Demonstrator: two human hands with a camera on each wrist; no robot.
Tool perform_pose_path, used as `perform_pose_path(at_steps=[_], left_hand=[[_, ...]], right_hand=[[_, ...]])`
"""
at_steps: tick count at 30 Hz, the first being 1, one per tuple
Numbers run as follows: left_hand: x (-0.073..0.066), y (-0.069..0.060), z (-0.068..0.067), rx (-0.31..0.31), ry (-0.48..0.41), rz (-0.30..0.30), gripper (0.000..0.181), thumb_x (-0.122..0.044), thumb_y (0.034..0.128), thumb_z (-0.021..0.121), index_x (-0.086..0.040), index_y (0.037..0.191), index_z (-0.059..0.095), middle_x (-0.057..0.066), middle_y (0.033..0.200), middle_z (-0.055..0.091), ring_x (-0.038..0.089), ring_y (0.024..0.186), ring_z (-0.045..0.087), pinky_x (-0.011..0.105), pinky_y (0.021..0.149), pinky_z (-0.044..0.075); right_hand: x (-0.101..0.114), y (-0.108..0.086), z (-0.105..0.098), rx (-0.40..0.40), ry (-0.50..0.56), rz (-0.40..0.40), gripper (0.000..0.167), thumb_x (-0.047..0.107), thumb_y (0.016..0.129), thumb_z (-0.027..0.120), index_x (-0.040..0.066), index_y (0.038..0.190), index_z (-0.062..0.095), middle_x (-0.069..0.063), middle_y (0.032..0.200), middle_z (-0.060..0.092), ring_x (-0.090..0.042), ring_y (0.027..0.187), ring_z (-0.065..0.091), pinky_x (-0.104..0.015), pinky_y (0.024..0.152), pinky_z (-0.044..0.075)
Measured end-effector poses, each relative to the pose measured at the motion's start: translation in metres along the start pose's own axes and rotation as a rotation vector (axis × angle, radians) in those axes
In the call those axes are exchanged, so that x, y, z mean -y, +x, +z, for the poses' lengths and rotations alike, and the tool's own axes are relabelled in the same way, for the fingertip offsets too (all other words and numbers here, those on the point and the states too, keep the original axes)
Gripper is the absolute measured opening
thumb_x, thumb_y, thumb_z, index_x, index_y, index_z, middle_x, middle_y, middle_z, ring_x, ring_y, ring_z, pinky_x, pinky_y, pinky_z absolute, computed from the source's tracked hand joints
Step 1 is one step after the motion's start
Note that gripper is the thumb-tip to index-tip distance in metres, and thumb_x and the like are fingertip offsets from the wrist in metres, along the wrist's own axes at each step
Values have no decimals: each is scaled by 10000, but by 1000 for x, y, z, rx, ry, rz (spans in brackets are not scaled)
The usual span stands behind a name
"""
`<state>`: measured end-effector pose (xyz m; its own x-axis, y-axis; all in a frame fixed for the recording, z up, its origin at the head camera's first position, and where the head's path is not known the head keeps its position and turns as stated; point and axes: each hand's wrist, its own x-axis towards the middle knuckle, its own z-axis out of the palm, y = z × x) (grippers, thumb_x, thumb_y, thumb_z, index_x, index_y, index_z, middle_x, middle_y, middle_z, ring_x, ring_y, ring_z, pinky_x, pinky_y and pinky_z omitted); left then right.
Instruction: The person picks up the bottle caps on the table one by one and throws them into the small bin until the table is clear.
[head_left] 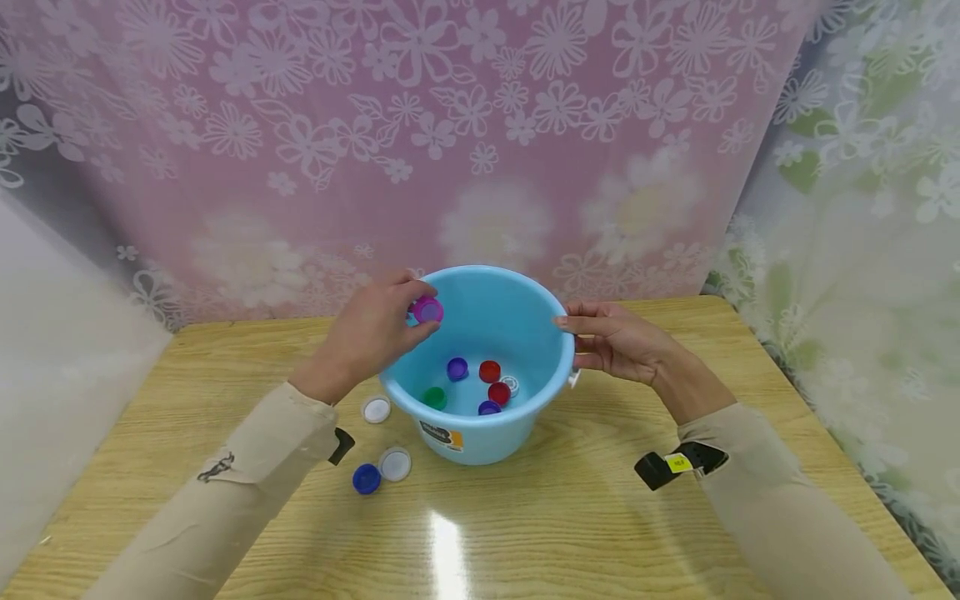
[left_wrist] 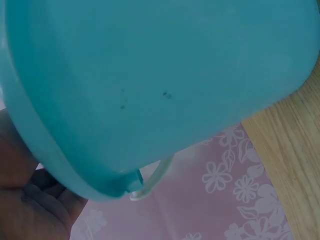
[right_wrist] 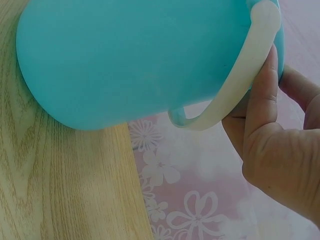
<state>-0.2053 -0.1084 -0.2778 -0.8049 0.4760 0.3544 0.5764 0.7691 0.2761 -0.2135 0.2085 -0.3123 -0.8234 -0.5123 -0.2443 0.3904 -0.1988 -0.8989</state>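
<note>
A light blue bucket (head_left: 480, 437) stands on the wooden table, with several bottle caps lying inside: red (head_left: 490, 372), purple (head_left: 457, 369), green (head_left: 434, 398) and white ones. Over the bucket's left rim, my left hand (head_left: 375, 327) pinches a pink bottle cap (head_left: 428, 310) between thumb and fingers. The left wrist view shows that hand beside the rim, but the cap is hidden there. My right hand (head_left: 618, 340) grips the opposite rim, thumb on top and fingers outside. In the right wrist view the bucket's white handle (right_wrist: 235, 85) hangs next to those fingers.
Left of the bucket on the wooden table (head_left: 600, 517) lie a blue cap (head_left: 366, 478), a white cap (head_left: 395, 464) and another white cap (head_left: 377, 409). Behind the table hangs a pink flowered curtain (head_left: 360, 192); a pale flowered one (head_left: 862, 250) hangs at the right.
</note>
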Motion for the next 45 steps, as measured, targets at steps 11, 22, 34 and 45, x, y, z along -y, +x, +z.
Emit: perform_pose_path(at_steps=[11,22,34,45], left_hand=[[3,1,10,68,12,23,333,-210,839,750,-36,1112,675,80,971,617,202,852,588,326,729,543],[1,2,15,128,2,-4,316,-213,860,721,-43,1123,675,82,1018,649,224,900,617,356,766,551],[3,2,20,123,-39,-21,296,-233,855,708,-62,1095,681,47,979,639,202,871,620,345,740,542],[3,2,18,153,0,-6,234,-216,847,708,-86,1041,703,39,957,637,205,868,605,350,758,529]], right_hand=[[0,1,1,-12,13,20,206,98,949,600,-4,1120,543,-152,998,597,-222,821,682,-293,677,578],[-1,0,1,-2,26,19,169,93,954,591,11,1098,557,-136,981,591,-212,807,678,-288,675,578],[-2,0,-1,4,38,14,157,90,962,576,4,1090,550,-136,978,583,-214,804,678,-294,681,578],[-2,1,-1,15,49,14,163,92,959,580,7,1096,552,-134,981,596,-217,807,682,-292,678,578]])
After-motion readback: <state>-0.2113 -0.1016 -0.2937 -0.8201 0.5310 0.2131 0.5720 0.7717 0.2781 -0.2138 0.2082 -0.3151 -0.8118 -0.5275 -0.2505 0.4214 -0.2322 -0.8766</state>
